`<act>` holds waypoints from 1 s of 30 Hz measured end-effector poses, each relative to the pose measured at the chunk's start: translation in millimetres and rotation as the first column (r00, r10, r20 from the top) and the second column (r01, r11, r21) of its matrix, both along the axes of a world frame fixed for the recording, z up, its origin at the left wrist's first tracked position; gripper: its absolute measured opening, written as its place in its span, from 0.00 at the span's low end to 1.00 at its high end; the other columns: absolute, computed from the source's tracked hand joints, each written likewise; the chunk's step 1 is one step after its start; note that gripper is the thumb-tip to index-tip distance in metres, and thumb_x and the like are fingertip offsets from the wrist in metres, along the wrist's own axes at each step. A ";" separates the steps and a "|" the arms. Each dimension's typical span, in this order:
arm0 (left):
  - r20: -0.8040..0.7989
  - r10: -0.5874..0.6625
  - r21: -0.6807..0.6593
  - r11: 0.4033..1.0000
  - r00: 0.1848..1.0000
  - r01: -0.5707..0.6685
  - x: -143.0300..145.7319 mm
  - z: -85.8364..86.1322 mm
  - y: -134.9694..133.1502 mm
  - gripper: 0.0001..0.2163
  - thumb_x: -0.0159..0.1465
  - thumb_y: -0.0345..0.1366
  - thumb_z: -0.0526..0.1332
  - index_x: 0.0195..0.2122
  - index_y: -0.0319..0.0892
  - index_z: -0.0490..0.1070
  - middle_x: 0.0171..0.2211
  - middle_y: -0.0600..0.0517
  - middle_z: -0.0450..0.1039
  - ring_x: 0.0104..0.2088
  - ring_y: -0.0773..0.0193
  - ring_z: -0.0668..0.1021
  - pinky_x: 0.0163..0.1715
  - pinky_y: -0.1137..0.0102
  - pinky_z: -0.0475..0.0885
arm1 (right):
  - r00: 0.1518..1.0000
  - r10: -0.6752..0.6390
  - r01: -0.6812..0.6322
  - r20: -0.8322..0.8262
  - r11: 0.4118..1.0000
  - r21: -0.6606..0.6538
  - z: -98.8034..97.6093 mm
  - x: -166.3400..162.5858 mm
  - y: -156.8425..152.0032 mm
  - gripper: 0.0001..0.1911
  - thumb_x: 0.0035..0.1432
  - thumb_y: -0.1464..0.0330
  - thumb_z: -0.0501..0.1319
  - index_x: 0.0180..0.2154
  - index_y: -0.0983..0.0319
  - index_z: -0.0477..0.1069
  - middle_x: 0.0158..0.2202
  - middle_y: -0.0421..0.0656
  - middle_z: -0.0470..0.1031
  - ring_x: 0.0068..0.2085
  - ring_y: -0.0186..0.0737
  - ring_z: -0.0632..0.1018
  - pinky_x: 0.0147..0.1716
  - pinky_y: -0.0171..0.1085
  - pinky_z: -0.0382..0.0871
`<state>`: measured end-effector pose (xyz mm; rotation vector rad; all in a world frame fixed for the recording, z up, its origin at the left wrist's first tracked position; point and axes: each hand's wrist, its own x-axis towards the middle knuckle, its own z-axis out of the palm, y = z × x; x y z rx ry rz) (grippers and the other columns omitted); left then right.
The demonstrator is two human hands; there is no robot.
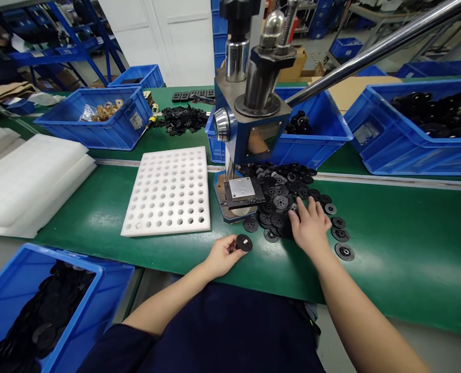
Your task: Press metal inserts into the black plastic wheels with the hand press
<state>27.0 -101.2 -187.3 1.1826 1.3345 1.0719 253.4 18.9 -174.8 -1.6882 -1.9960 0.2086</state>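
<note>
My left hand (223, 255) pinches a small black round disc (244, 242) by its edge, just above the green table near the front. My right hand (310, 224) lies palm down with fingers spread on a heap of black discs (283, 194) beside the press. The blue hand press (249, 119) stands behind both hands, its metal base plate (242, 188) left of the heap. A white foam tray with rows of holes (168, 190) lies left of the press.
The press's long steel lever (374, 49) reaches up to the right. Blue bins (409, 134) with black parts stand behind, another blue bin (40, 316) sits at the lower left, and white foam sheets (24, 181) are stacked at the left.
</note>
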 end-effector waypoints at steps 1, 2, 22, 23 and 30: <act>0.021 0.010 -0.004 1.000 1.000 -0.010 0.1 -1.1 0.1 0.17 0.59 0.49 0.67 0.35 0.38 0.74 0.28 0.51 0.71 0.29 0.66 0.71 0.33 0.71 0.68 | 0.999 -0.042 0.043 0.034 0.998 -0.035 -8.2 6.8 14.5 0.28 0.67 0.56 0.46 0.60 0.62 0.66 0.65 0.57 0.62 0.66 0.64 0.60 0.56 0.66 0.59; 0.039 0.016 -0.009 1.000 0.999 -0.015 0.1 -1.7 0.3 0.18 0.58 0.50 0.68 0.36 0.38 0.75 0.28 0.51 0.71 0.29 0.65 0.72 0.33 0.70 0.68 | 0.997 -0.047 0.050 0.056 0.997 -0.056 -16.8 13.0 26.1 0.27 0.67 0.57 0.46 0.58 0.63 0.69 0.63 0.57 0.64 0.65 0.64 0.60 0.55 0.65 0.60; 0.113 0.019 -0.037 0.999 0.993 -0.015 -1.5 -4.5 2.1 0.15 0.58 0.44 0.69 0.36 0.38 0.72 0.27 0.54 0.69 0.26 0.69 0.69 0.28 0.73 0.66 | 0.999 -0.032 0.034 -0.040 0.999 0.040 -57.0 49.3 81.8 0.19 0.54 0.64 0.56 0.42 0.68 0.77 0.42 0.55 0.75 0.45 0.52 0.71 0.50 0.51 0.66; 0.118 0.024 -0.040 0.999 0.993 -0.019 -1.6 -3.0 2.3 0.15 0.57 0.45 0.69 0.36 0.38 0.72 0.26 0.54 0.68 0.26 0.69 0.70 0.27 0.73 0.66 | 0.999 -0.033 0.035 -0.041 0.999 0.042 -54.5 50.1 80.9 0.19 0.55 0.63 0.57 0.42 0.68 0.77 0.41 0.55 0.75 0.45 0.51 0.72 0.49 0.50 0.67; 0.121 0.038 -0.068 0.997 0.992 -0.030 -4.6 8.8 5.6 0.16 0.58 0.46 0.67 0.37 0.37 0.73 0.26 0.53 0.71 0.24 0.70 0.70 0.26 0.72 0.70 | 0.983 0.017 0.009 -0.182 0.990 0.142 -33.0 30.8 20.3 0.26 0.62 0.57 0.58 0.57 0.64 0.67 0.50 0.53 0.73 0.49 0.50 0.73 0.50 0.50 0.69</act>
